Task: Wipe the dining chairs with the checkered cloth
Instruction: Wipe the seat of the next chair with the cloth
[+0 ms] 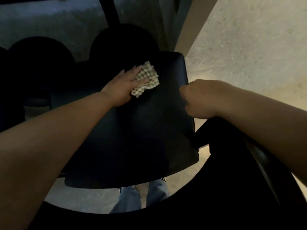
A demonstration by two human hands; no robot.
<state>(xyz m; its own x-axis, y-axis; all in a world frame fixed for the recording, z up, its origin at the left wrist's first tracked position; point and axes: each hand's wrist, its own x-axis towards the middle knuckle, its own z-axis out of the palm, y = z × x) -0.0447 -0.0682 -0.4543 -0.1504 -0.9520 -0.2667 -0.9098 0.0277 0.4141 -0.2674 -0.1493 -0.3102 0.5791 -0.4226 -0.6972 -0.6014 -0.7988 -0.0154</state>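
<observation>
A person is leaning over a dark dining chair (149,130), seen from above in dim light. The left hand (123,87) is lying flat w/ straight fingers on the checkered cloth (147,78), pressing it onto the chair seat near the seat's far edge, approx. mid-width. The cloth, green-and-cream check, is bunching up under the palm and sticking out beyond the fingertips toward the right. The right hand (199,98) is hanging over the seat's right side w/ fingers curled into a loose fist; it is blurred, and whether it is gripping anything or touching the chair can't be told. The right forearm is crossing above the curved black backrest (232,171) in the foreground, which is sweeping along the bottom of the frame. Through the gap btwn seat and backrest, the person's blue jeans (129,198) and a bare patch of pale floor (249,39) are showing. Beyond the seat, two more rounded dark chair backs (39,53) are standing side by side at upper left, next to a dark upright leg of a surface (109,10), all in shadow.
</observation>
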